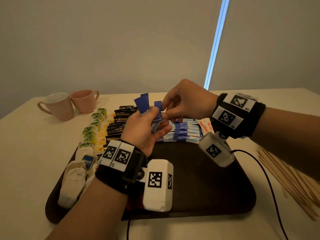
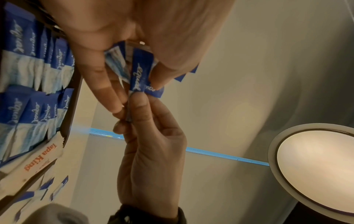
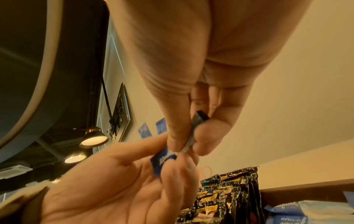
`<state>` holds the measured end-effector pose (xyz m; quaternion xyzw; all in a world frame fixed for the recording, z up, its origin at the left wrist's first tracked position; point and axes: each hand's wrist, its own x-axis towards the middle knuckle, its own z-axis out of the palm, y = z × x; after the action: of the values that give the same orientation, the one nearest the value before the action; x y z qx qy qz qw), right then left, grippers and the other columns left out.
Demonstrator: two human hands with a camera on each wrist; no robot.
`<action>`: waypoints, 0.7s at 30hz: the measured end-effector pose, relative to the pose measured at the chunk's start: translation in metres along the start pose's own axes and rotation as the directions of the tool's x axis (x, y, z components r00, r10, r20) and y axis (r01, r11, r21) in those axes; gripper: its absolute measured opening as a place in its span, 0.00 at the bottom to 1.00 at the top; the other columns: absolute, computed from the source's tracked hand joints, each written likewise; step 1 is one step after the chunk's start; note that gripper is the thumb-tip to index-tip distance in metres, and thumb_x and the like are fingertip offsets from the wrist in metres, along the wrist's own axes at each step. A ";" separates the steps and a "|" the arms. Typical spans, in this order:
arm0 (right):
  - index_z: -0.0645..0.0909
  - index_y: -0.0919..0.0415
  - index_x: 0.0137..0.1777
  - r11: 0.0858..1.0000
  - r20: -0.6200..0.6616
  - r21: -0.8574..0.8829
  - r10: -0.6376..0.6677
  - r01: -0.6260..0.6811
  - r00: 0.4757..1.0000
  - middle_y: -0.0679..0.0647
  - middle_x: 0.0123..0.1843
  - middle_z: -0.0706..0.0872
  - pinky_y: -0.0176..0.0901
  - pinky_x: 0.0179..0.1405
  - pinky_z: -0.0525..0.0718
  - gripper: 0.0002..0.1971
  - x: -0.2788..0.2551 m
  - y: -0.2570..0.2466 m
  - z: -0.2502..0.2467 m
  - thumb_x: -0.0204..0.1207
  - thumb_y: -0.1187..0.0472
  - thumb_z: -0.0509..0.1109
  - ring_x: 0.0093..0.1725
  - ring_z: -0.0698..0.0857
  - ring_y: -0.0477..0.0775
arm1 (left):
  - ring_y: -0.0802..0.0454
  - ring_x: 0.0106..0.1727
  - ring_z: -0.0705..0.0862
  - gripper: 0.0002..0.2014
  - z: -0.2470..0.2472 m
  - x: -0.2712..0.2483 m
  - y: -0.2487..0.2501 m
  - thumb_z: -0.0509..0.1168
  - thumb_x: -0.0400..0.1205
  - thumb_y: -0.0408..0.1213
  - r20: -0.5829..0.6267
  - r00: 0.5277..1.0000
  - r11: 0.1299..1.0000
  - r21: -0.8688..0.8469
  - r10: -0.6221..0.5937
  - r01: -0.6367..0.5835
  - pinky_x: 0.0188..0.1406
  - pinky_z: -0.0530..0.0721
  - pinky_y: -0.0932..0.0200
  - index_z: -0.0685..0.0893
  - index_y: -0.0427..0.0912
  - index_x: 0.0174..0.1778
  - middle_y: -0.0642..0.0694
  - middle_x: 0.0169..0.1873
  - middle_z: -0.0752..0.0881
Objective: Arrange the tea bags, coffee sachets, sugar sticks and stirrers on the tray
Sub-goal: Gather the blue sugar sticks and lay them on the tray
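Blue sugar sticks [image 1: 145,106] fanned in raised left hand [image 1: 143,130]; right hand [image 1: 183,101], fingers curled, pinches one stick [image 1: 158,105] above tray [image 1: 199,184].

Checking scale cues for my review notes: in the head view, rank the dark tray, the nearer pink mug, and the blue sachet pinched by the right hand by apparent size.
1. Dark tray, by far the largest.
2. Nearer pink mug.
3. Blue sachet pinched by the right hand, smallest, though partly hidden by fingers.
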<state>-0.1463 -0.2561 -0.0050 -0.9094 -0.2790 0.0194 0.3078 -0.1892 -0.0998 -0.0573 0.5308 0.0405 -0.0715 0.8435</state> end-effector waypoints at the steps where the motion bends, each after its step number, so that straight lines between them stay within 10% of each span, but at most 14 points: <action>1: 0.91 0.62 0.49 1.000 0.012 0.022 0.000 -0.001 1.000 0.54 0.36 0.92 0.46 0.39 0.92 0.09 -0.001 0.001 -0.002 0.73 0.58 0.80 0.30 0.90 0.50 | 0.47 0.45 0.88 0.10 -0.001 0.001 0.001 0.63 0.87 0.39 -0.017 1.000 1.000 -0.003 0.005 -0.005 0.38 0.90 0.54 0.80 0.37 0.60 0.38 0.51 0.85; 16: 0.90 0.52 0.43 0.947 0.287 -0.299 0.209 -0.120 0.935 0.43 0.40 0.90 0.40 0.45 0.84 0.04 0.011 0.037 0.038 0.73 0.53 0.80 0.40 0.85 0.41 | 0.57 0.34 0.84 0.10 -0.007 0.006 0.005 0.56 0.90 0.41 -0.108 0.983 0.988 0.030 0.151 -0.149 0.32 0.81 0.62 0.80 0.42 0.50 0.47 0.41 0.90; 21: 0.92 0.57 0.49 0.965 0.105 -0.253 0.093 -0.064 0.990 0.42 0.38 0.90 0.39 0.42 0.85 0.07 0.020 0.031 0.026 0.79 0.55 0.75 0.36 0.87 0.43 | 0.56 0.31 0.81 0.10 -0.006 0.005 0.005 0.56 0.90 0.39 -0.075 0.989 0.992 -0.009 0.128 -0.129 0.27 0.80 0.64 0.80 0.41 0.48 0.46 0.40 0.89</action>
<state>-0.1195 -0.2519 -0.0416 -0.9485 -0.2604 0.0492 0.1735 -0.1829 -0.0926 -0.0562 0.5286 0.0381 0.0032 0.8480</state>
